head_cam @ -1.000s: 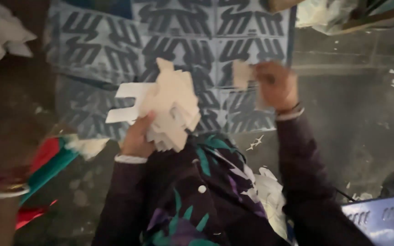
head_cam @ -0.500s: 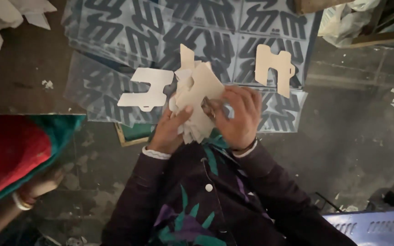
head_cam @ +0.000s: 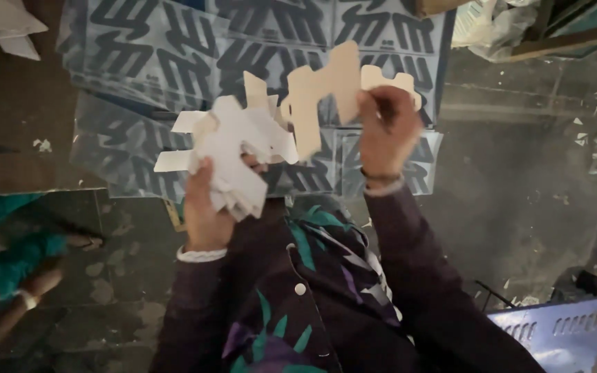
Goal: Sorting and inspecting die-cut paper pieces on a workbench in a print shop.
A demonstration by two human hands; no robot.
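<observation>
Seen from above, a person in a dark purple jacket with teal leaf shapes works over a floor spread with printed sheets (head_cam: 174,62), grey-blue panels bearing bold dark zigzag marks that fill the upper middle of the frame. The left hand (head_cam: 205,207), just left of centre, is closed around a thick bundle of white die-cut card pieces (head_cam: 233,155), fingers wrapped behind the stack and the thumb pressed on its front, the tabs fanning out toward the upper left. The right hand (head_cam: 385,131), right of centre and higher, pinches a single tan card cut-out (head_cam: 326,93) between thumb and curled fingers; that piece stands upright just beside the bundle, and whether the two touch cannot be told. A white cuff shows at the left wrist and a dark band at the right. At the lower left edge another person's hand (head_cam: 39,283) rests near red and teal cloth (head_cam: 8,262). A perforated metal tray (head_cam: 561,338) sits in the lower right corner, and crumpled clear plastic (head_cam: 492,24) lies at the upper right.
</observation>
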